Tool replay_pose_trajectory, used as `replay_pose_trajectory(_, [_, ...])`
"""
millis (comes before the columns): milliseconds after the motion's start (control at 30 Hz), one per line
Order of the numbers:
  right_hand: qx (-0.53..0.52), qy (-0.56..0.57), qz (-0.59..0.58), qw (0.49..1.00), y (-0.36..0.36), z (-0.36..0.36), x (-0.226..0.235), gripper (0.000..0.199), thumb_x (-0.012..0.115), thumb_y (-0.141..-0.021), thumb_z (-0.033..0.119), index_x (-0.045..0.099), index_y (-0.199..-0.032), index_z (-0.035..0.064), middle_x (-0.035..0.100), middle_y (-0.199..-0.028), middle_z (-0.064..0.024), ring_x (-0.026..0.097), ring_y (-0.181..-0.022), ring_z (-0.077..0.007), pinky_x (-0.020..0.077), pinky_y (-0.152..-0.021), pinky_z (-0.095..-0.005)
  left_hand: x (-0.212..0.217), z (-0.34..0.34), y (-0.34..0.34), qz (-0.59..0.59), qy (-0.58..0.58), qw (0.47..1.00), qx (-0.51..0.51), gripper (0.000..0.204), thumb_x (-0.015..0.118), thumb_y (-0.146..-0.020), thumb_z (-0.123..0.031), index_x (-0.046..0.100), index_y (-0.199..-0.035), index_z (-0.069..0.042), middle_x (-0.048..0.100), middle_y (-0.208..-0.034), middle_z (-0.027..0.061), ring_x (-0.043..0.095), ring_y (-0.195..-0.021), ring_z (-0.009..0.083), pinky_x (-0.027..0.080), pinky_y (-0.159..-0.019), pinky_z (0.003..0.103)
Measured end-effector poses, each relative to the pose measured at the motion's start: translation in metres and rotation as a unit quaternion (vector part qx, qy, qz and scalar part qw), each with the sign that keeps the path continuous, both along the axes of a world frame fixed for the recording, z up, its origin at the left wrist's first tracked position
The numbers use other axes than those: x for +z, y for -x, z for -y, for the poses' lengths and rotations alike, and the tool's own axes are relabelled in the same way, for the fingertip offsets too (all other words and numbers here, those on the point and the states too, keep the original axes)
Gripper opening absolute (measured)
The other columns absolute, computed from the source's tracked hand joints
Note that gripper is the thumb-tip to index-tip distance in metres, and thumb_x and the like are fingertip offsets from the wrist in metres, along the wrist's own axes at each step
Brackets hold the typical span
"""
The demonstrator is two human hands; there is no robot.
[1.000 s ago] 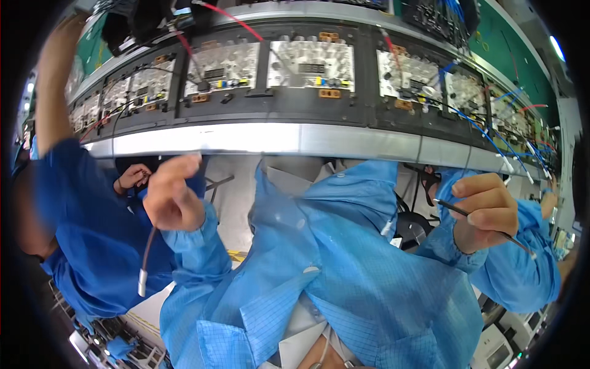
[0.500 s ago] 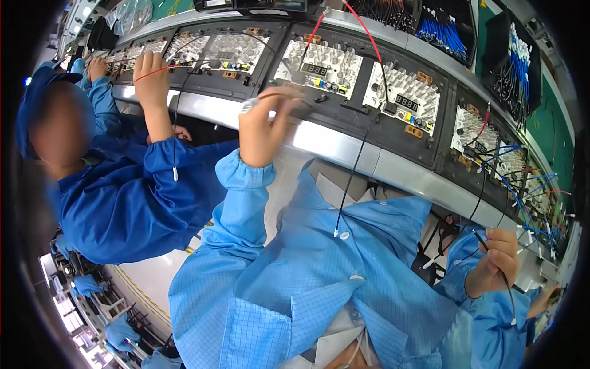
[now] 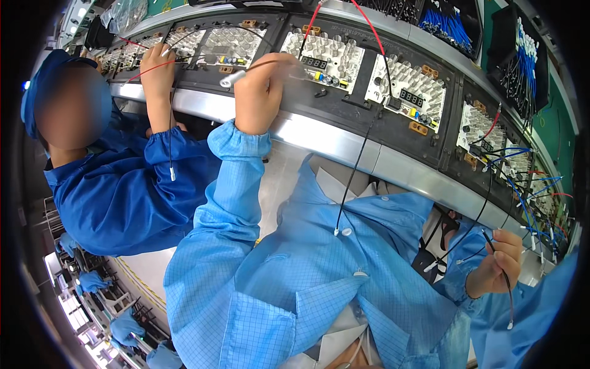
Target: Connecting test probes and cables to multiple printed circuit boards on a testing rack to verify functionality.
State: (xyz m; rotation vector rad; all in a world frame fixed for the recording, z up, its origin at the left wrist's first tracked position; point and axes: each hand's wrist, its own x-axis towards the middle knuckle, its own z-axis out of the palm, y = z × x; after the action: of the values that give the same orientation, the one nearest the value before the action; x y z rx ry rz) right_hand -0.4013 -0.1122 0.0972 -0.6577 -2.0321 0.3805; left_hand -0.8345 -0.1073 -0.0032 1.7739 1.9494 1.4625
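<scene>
While the left hand point(image 3: 261, 92) reaches up at 11 o'clock, pinching a white-tipped probe point(image 3: 233, 77) against the rack of heat-sink boards point(image 3: 319, 58), the right hand point(image 3: 495, 264) waits low at 4 o'clock, fist closed around a black lead point(image 3: 507, 289), kept ready.

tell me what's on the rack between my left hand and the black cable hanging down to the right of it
In the head view, one board of pale metal heat-sink pins with a small dark display lies between the left hand and the black cable.
</scene>
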Motion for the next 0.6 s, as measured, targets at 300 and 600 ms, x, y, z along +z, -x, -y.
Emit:
replay_pose_trajectory(300, [0.03,0.0,0.019,0.999,0.009,-0.006,0.0,0.032,0.053,-0.095,0.034,0.056,-0.094,0.0015,0.059,-0.065,-0.0136,0.06,-0.072,-0.0297,0.0503,-0.067,-0.0404,-0.003,-0.004,0.001,0.018,-0.011,1.0,-0.004,0.023,0.05,-0.076,0.012,0.065,-0.089,0.001,0.068,-0.096,0.0093,0.066,-0.077,0.0222,0.05,-0.064,0.027])
replay_pose_trajectory(600, [0.049,0.015,0.021,0.998,0.02,-0.011,0.006,0.026,0.057,-0.092,0.028,0.057,-0.09,0.0015,0.062,-0.067,-0.0153,0.061,-0.07,-0.0308,0.0511,-0.064,-0.0401,-0.001,-0.004,0.004,-0.049,-0.039,0.998,-0.029,0.023,0.052,-0.075,0.011,0.065,-0.091,0.0,0.068,-0.093,0.0104,0.067,-0.079,0.0257,0.052,-0.067,0.029])
